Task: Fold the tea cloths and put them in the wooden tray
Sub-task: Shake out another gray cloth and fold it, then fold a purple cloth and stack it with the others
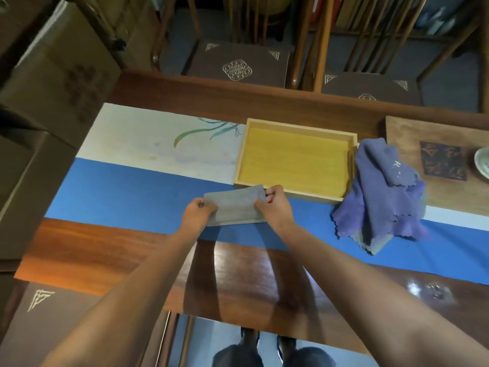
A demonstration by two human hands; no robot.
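A grey tea cloth [234,206], folded into a narrow band, lies over the blue strip of the table runner [127,192]. My left hand [197,211] pinches its left end and my right hand [274,206] pinches its right end. Just beyond the cloth stands the wooden tray [292,192], light wood with a yellow floor and nothing inside. To the tray's right sits a heap of purple tea cloths [383,189] with a grey cloth [375,243] poking out beneath it.
The runner's white half carries a painted plant [206,129]. A brown mat [412,136] with a dark square coaster and a bowl [483,161] lies at the right edge. Two chairs [238,64] stand behind the table, cardboard boxes [53,75] to the left.
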